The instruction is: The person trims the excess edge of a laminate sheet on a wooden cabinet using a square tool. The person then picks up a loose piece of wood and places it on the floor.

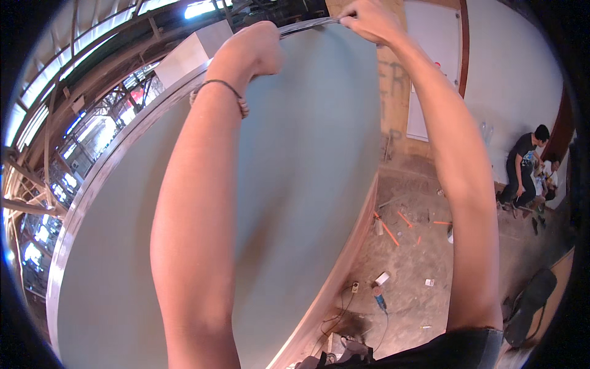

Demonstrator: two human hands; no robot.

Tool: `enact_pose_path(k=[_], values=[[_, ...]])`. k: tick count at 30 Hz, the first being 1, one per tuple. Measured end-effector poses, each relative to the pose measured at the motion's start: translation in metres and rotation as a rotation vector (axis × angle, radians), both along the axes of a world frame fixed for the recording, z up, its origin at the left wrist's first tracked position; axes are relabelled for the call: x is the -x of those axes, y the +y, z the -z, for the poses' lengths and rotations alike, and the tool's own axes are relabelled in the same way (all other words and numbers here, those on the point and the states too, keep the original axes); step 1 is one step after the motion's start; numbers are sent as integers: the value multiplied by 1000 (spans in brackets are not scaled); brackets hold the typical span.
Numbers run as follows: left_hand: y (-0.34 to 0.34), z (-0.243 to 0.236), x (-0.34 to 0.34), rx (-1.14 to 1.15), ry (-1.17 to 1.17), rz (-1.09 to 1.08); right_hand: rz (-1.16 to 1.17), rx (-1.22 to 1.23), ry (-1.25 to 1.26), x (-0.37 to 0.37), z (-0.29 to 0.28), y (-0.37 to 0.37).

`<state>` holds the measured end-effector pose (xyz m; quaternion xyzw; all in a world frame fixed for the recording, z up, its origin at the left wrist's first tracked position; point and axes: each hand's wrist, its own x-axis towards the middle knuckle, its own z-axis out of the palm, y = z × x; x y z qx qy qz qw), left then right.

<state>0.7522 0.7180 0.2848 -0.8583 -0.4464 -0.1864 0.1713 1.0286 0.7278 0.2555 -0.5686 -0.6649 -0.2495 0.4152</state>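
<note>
A large, smooth grey-green panel [307, 147] with a pale edge fills the middle of the view under my arms. At its far edge my left hand [255, 49] is curled closed, a dark cord and a beaded bracelet on its wrist. From it a thin dark strip [310, 26] runs along the panel's edge to the right. My right hand [372, 23], at the panel's far right corner, pinches the strip's other end between thumb and fingers. The left fingertips are hidden behind the hand.
A white box-shaped block [190, 55] stands beyond the left edge. On the floor at right lie a blue power tool [379, 298] with a cord, orange strips [390, 234] and a white box [382, 278]. A person in dark clothes [522, 166] sits by the wall; a black chair [534, 304] stands nearer.
</note>
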Motion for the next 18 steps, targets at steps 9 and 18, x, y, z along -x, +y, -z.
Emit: enact_pose_path(k=[9, 18], values=[[-2, 27, -5, -311, -117, -6, 3, -26, -8, 13, 1, 11], [-24, 0, -11, 47, -32, -107, -70, -39, -53, 7, -4, 23]])
